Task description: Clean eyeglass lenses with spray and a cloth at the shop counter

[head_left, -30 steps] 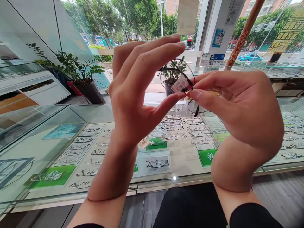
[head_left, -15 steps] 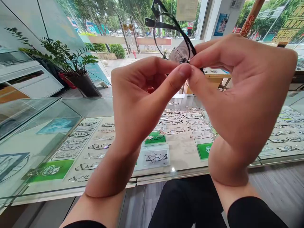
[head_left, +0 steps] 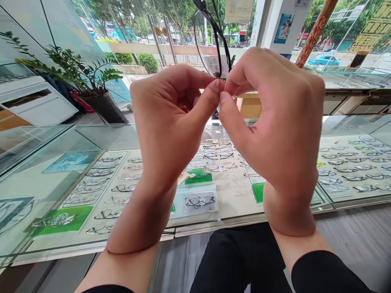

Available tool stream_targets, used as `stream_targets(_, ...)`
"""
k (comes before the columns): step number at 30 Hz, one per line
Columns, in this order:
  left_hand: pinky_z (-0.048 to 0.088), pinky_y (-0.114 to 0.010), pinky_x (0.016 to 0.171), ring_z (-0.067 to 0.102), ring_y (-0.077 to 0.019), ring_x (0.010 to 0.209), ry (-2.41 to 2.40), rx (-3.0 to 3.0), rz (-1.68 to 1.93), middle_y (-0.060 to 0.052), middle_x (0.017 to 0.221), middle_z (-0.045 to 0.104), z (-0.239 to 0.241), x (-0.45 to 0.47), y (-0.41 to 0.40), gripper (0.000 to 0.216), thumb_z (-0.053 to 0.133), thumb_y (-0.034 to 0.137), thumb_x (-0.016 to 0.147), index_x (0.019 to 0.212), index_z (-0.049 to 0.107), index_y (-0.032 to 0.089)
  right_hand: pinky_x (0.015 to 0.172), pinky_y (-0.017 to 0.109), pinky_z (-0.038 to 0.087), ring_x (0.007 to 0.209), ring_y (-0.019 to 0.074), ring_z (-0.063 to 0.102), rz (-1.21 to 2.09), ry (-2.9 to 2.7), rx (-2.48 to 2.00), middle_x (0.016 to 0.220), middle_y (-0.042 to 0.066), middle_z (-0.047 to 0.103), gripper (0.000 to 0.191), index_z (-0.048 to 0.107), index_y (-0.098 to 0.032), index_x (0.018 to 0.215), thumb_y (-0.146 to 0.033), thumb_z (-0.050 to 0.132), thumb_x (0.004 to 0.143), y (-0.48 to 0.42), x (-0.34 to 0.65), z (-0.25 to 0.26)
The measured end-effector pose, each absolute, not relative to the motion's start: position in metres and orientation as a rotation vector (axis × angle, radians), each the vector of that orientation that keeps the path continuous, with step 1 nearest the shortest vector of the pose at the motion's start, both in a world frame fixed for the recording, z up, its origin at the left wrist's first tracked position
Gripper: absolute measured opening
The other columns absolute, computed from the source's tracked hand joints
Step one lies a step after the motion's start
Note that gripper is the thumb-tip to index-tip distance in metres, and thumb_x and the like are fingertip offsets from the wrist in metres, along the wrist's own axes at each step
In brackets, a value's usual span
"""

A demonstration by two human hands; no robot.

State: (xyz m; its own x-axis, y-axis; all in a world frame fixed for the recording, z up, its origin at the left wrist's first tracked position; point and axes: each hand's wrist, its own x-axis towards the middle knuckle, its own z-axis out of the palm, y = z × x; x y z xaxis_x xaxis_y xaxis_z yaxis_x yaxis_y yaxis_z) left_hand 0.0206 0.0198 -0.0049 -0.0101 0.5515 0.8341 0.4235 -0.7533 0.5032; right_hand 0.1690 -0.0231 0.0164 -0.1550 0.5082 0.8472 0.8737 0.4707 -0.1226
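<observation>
Held up at eye height is a pair of eyeglasses point(head_left: 218, 42) with a thin black frame, turned on its side, its top cut off by the picture edge. A lens with a pale printed sticker point(head_left: 214, 65) faces me. My left hand point(head_left: 171, 126) is closed, thumb and forefinger pinching the frame near its middle. Closed right beside it, my right hand point(head_left: 277, 126) pinches the glasses with thumb and forefinger, the fingertips of both hands almost touching. The lower part of the glasses and the exact grip points are hidden behind the fingers.
Below the hands runs a glass display counter point(head_left: 232, 203) with rows of eyeglasses and green cards point(head_left: 69, 219) inside. A clear box with glasses point(head_left: 200, 201) lies near its front. A potted plant point(head_left: 104, 106) stands beyond at the left, before large windows.
The glasses have swung more upright and moved slightly left. My right hand has shifted left and turned, its fingers now bent downward at the frame; my left hand has moved slightly left.
</observation>
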Motion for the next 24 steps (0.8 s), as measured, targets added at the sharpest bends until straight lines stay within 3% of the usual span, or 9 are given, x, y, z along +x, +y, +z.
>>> stream_targets(4, 0.056, -0.028, 0.076, 0.077, -0.0112, 0.086, 0.996, 2.153, 1.839, 0.009, 0.074, 0.062, -0.005, 0.022, 0.021, 0.018, 0.069, 0.026, 0.102, 0.086, 0.076, 0.024, 0.079, 0.035, 0.052, 0.089, 0.0229, 0.069, -0.518, -1.815, -1.177, 0.093, 0.002, 0.068, 0.013, 0.06, -0.027, 0.091, -0.023, 0.061, 0.103, -0.026, 0.171, 0.018)
stream_targets(8, 0.039, -0.023, 0.06, 0.063, -0.0066, 0.067, 1.04, 2.191, 1.799, 0.009, 0.067, 0.056, -0.003, 0.015, 0.029, 0.016, 0.072, 0.018, 0.098, 0.083, 0.072, 0.021, 0.081, 0.028, 0.05, 0.082, 0.0116, 0.064, -0.279, -1.772, -0.904, 0.087, -0.001, 0.064, 0.02, 0.059, -0.019, 0.086, -0.022, 0.064, 0.105, -0.007, 0.175, 0.014)
stream_targets(10, 0.03, -0.024, 0.054, 0.051, -0.0054, 0.056, 1.16, 2.233, 1.733, 0.009, 0.06, 0.052, -0.002, 0.01, 0.033, 0.016, 0.075, 0.018, 0.095, 0.08, 0.071, 0.02, 0.073, 0.023, 0.046, 0.073, 0.0075, 0.058, -0.159, -1.656, -0.806, 0.076, -0.005, 0.055, 0.031, 0.052, -0.021, 0.078, -0.023, 0.063, 0.106, 0.013, 0.174, 0.003)
stream_targets(12, 0.028, -0.026, 0.053, 0.044, -0.0059, 0.052, 1.297, 2.288, 1.673, 0.009, 0.057, 0.051, -0.002, 0.004, 0.036, 0.014, 0.076, 0.019, 0.092, 0.079, 0.071, 0.02, 0.062, 0.023, 0.036, 0.06, 0.0066, 0.043, -0.187, -1.474, -0.893, 0.063, -0.007, 0.034, 0.048, 0.036, -0.025, 0.065, -0.023, 0.058, 0.108, 0.035, 0.172, -0.019)
stream_targets(14, 0.031, -0.027, 0.055, 0.044, -0.007, 0.052, 1.396, 2.344, 1.664, 0.008, 0.057, 0.054, -0.002, 0.0, 0.038, 0.012, 0.076, 0.021, 0.091, 0.079, 0.073, 0.02, 0.058, 0.025, 0.029, 0.055, 0.0076, 0.032, -0.214, -1.431, -1.024, 0.059, -0.008, 0.025, 0.054, 0.026, -0.026, 0.061, -0.024, 0.051, 0.109, 0.053, 0.168, -0.051)
stream_targets(17, 0.033, -0.028, 0.059, 0.046, -0.0081, 0.055, 1.456, 2.389, 1.665, 0.008, 0.059, 0.056, -0.002, -0.003, 0.039, 0.011, 0.074, 0.025, 0.09, 0.08, 0.074, 0.02, 0.054, 0.029, 0.022, 0.051, 0.0089, 0.022, -0.158, -1.585, -1.18, 0.053, -0.008, 0.018, 0.057, 0.021, -0.025, 0.057, -0.026, 0.054, 0.103, 0.064, 0.161, -0.104)
stream_targets(19, 0.033, -0.028, 0.06, 0.048, -0.0085, 0.056, 1.469, 2.396, 1.647, 0.007, 0.06, 0.057, -0.003, -0.001, 0.04, 0.011, 0.073, 0.025, 0.09, 0.08, 0.074, 0.02, 0.055, 0.03, 0.021, 0.051, 0.0101, 0.023, -0.136, -1.734, -1.259, 0.05, -0.007, 0.022, 0.054, 0.027, -0.024, 0.052, -0.027, 0.055, 0.099, 0.065, 0.155, -0.131)
stream_targets(24, 0.034, -0.03, 0.062, 0.046, -0.009, 0.054, 1.446, 2.412, 1.57, 0.007, 0.06, 0.057, -0.01, 0.012, 0.044, 0.01, 0.074, 0.029, 0.089, 0.083, 0.076, 0.021, 0.061, 0.031, 0.027, 0.06, 0.0137, 0.048, -0.079, -2.177, -1.223, 0.058, 0.0, 0.062, 0.041, 0.068, -0.02, 0.064, -0.032, 0.054, 0.101, 0.062, 0.131, -0.156)
